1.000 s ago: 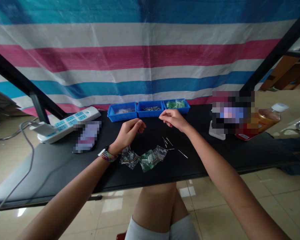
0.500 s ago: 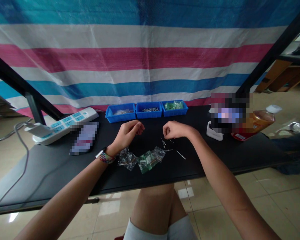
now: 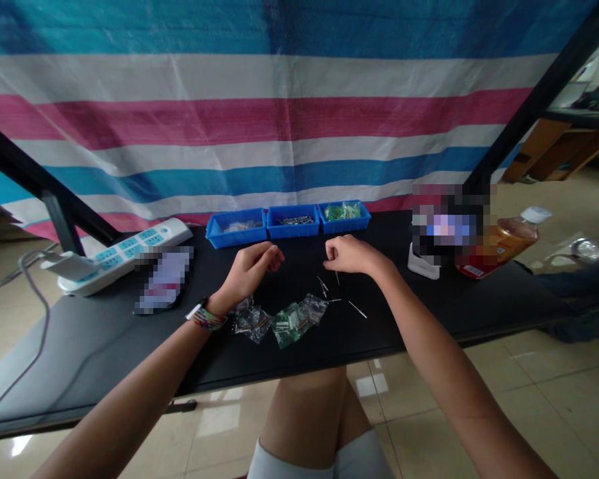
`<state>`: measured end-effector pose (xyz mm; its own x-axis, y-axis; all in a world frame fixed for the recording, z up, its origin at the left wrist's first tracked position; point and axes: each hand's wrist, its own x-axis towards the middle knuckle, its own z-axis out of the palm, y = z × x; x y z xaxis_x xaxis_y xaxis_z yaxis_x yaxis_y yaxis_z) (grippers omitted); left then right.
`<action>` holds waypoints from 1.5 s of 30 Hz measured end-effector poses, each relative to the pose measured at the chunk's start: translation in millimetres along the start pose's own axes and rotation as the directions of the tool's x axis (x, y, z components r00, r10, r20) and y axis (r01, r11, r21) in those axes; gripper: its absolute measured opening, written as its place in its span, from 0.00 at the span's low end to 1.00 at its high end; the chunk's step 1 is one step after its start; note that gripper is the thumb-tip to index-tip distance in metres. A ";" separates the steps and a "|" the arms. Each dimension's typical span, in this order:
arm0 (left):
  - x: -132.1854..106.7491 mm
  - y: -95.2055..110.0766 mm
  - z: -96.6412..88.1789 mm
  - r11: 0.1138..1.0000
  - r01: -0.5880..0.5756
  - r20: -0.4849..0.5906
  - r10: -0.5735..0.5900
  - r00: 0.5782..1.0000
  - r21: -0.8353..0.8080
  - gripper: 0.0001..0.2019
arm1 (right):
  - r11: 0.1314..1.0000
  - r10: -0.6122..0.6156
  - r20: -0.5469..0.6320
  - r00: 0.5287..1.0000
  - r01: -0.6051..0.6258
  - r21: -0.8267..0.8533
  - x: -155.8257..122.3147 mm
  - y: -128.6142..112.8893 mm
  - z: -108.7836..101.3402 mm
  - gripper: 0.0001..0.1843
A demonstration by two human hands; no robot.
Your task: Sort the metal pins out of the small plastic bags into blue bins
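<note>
My left hand [image 3: 254, 269] hovers over the black table with its fingers curled and closed; whatever they may hold is hidden. My right hand [image 3: 352, 255] is lowered with thumb and fingers pinched, and a thin metal pin [image 3: 337, 279] sticks out nearly upright beneath it. Several loose metal pins [image 3: 322, 286] lie just in front of that hand, with another single pin [image 3: 358, 309] nearer the table edge. Between my forearms lie small clear bags [image 3: 252, 321] with parts inside and a green-tinted bag [image 3: 288, 324].
Three blue bins stand along the back: a left bin [image 3: 237, 237] with clear bags, a middle bin [image 3: 293, 231] of metal pins, a right bin [image 3: 346, 224] of green bags. A power strip [image 3: 130, 253] is at left, a bottle [image 3: 504, 243] at right. A striped sheet [image 3: 289, 120] hangs behind.
The pin under my right hand lay slanted on the table and now points almost upright below the fingers. My left hand keeps its closed shape. The view has shifted slightly.
</note>
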<state>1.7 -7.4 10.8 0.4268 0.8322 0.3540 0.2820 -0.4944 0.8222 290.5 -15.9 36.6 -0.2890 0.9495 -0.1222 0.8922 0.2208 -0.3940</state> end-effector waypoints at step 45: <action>-1.9 4.8 6.5 0.998 -0.043 0.125 0.036 0.991 0.050 0.17 | 0.161 -0.044 -0.382 0.923 0.384 0.909 21.9 -36.4 47.8 0.16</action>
<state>7.8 -13.0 11.2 0.5411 0.7756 0.3251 0.3060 -0.5416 0.7830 235.0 -13.8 4.7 -0.1732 0.9519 0.2526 -0.2833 0.1975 -0.9385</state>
